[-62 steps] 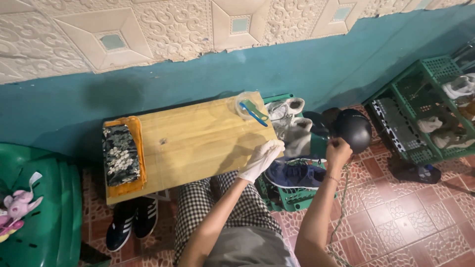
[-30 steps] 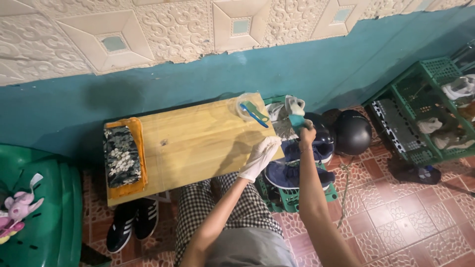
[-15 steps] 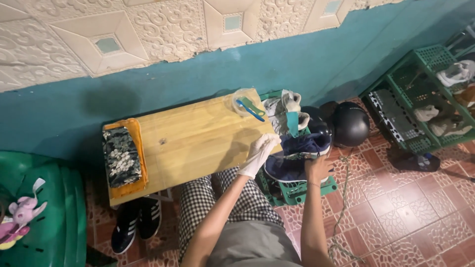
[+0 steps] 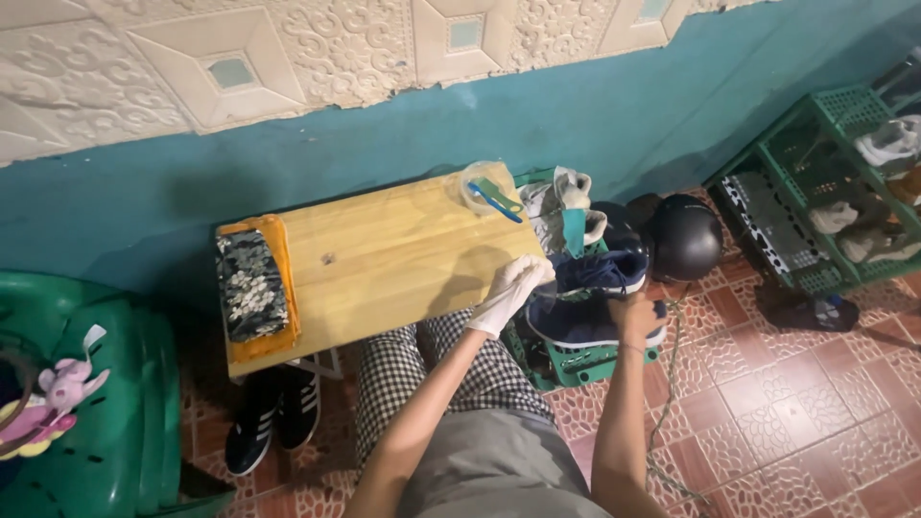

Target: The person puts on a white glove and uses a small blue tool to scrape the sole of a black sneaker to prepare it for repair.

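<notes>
- Head view, nearest: checked trousers point(image 4: 422, 384) and grey shirt at the bottom edge, both forearms reaching away.
- Right hand point(image 4: 635, 315), bare, fingers wrapped around the heel end of a dark blue sneaker point(image 4: 587, 297) with a white sole, held above the green crate point(image 4: 566, 363) just right of the worktop.
- Left hand point(image 4: 510, 293), in a white glove, at the worktop's near right corner, fingers bent and touching the sneaker's opening; cannot tell whether closed on it.
- Pair of black shoes with white stripes point(image 4: 273, 422) on the tiled floor under the worktop's left end.
- Wooden worktop point(image 4: 384, 259): an orange tray point(image 4: 257, 288) with a dark patterned cloth at the left end, a clear bowl point(image 4: 480, 187) with a blue and a green brush at the far right corner.
- Pale sneakers point(image 4: 564, 206) beyond the crate, a black helmet point(image 4: 683, 238) to their right.
- Green shelf rack point(image 4: 825, 192) with shoes far right; green plastic chair point(image 4: 106, 403) far left.
</notes>
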